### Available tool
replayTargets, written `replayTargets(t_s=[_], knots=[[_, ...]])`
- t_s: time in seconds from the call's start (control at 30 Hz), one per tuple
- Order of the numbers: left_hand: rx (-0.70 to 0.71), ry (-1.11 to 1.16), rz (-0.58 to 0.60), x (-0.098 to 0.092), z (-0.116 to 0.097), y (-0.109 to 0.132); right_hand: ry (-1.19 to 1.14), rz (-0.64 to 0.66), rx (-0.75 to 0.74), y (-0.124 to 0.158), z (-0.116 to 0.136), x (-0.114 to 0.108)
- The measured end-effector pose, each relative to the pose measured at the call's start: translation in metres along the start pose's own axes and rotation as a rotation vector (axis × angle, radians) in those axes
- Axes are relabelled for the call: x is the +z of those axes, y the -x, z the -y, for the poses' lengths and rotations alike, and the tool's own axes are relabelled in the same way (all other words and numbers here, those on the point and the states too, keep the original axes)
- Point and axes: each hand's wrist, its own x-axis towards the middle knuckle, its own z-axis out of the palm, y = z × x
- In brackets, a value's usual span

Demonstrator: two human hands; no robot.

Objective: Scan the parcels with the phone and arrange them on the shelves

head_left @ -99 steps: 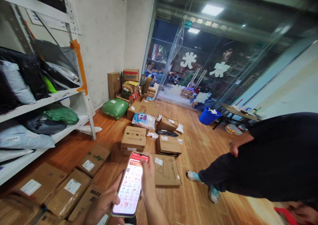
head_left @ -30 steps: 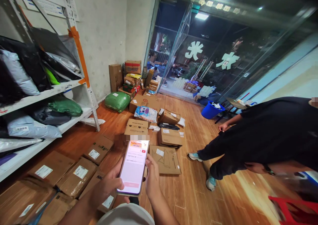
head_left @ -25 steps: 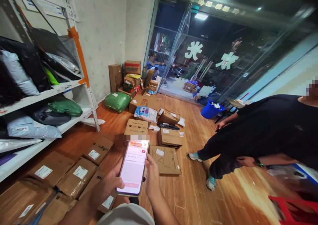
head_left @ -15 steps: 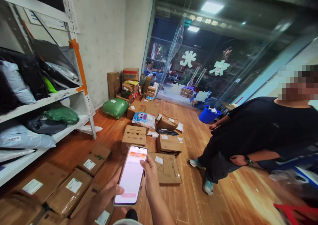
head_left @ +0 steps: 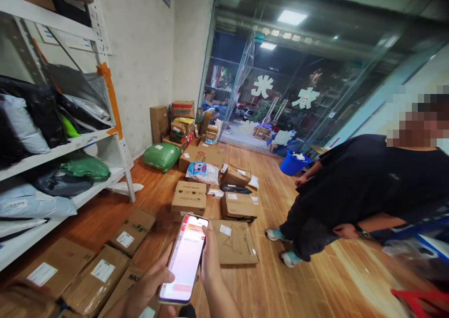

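Observation:
A smartphone (head_left: 184, 262) with a lit, mostly white screen is held up in front of me at the lower middle of the view. My left hand (head_left: 157, 273) grips its left edge, thumb over the lower part of the screen. Around the right edge closes my right hand (head_left: 210, 259), its thumb by the upper right of the screen. The fingers behind the phone are hidden. Beyond it a flat cardboard box (head_left: 233, 250) lies on the floor, and a taller carton (head_left: 188, 198) stands just past the phone's top.
At left stands a white shelf rack (head_left: 94, 177) with bagged parcels. Labelled boxes (head_left: 96, 276) cover the floor at lower left. A green sack (head_left: 162, 157) and stacked cartons lie ahead. A person (head_left: 336, 191) stands at right, near a blue bin (head_left: 294, 162). Glass doors close off the back.
The phone's screen content has changed, and my right thumb has shifted to its upper right edge. Both hands and the phone sit slightly lower in view. The person's feet and arm have shifted slightly.

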Motion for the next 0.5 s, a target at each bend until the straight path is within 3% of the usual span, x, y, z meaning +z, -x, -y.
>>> replayTargets(t_s=[0.13,0.3,0.5], knots=[[0.031,0.086,0.028,-0.008,0.004,-0.002,0.033,0.015,-0.010,0.001,-0.001,0.002],[0.033,0.234,0.147,-0.007,0.004,-0.008,0.034,0.026,-0.007,-0.001,-0.004,0.000],[0.033,0.276,0.042,-0.004,-0.004,-0.008,0.100,0.029,-0.047,-0.006,-0.013,-0.008]])
